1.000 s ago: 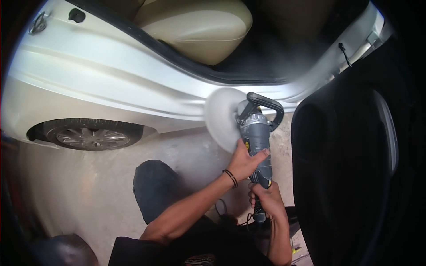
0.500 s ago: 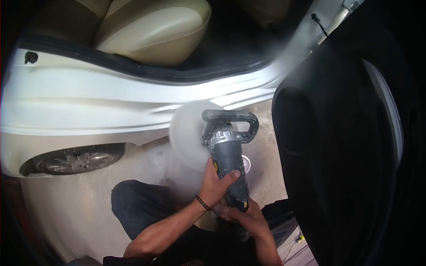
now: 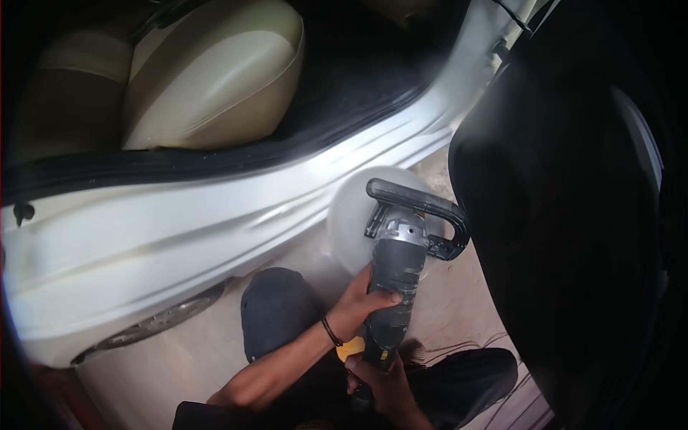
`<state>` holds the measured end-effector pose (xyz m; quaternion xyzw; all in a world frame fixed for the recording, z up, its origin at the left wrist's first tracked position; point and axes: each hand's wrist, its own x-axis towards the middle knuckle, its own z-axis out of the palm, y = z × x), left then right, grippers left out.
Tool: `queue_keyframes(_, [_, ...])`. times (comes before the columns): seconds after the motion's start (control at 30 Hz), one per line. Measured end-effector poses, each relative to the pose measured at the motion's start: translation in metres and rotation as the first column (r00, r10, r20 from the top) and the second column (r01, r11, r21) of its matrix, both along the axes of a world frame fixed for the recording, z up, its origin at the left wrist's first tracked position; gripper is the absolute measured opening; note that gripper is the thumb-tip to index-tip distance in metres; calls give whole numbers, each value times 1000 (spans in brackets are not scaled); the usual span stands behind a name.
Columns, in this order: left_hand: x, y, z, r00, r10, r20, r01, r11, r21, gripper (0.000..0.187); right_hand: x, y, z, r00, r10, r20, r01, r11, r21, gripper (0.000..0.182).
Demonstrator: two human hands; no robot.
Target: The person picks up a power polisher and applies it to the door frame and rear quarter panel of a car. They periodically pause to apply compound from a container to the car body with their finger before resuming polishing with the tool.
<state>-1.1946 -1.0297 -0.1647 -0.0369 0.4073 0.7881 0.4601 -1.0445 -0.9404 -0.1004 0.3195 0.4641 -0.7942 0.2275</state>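
Observation:
A black and grey car polisher sits in both my hands, its D-shaped front handle pointing away from me. My left hand, with dark bands at the wrist, wraps round the middle of its body, thumb across the top. Farther back, my right hand grips the rear handle. Under the head, the pale round pad looks blurred, as if spinning. Its far edge overlaps the lower side of the white car's door sill in this view.
Behind the sill is a beige car seat. A dark open door panel stands close on the right. The wheel shows at lower left. Cables lie on the floor near my knee.
My view has turned and shifted, so the sill now slopes more steeply. The polisher and both hands appear farther right along the sill, with my grip unchanged.

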Motion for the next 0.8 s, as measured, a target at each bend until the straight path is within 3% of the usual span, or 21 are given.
queue_keyframes(0.13, [-14,-5,-13,997,-65,-45,64,998,-22,73,-5,-30,-10,961,-190,199,191,981,14,21])
queue_keyframes(0.3, [-28,-12,-16,969,-87,-230,67,993,-93,70,-15,-47,-10,958,-230,170,230,973,21,24])
queue_keyframes(0.63, [-25,-15,0,997,-59,-45,59,998,-14,62,-11,-61,-17,931,-353,86,348,935,71,28])
queue_keyframes(0.73, [-26,-10,5,996,-88,19,89,993,-79,60,-8,-41,-14,947,-311,77,308,950,45,35])
queue_keyframes(0.77, [-21,-6,-8,998,-60,5,61,997,-57,59,-5,-16,-10,999,-14,42,2,960,281,37])
queue_keyframes(0.8, [-19,-2,-17,999,-37,-8,37,999,-29,58,0,6,-4,956,278,90,-285,817,501,40])
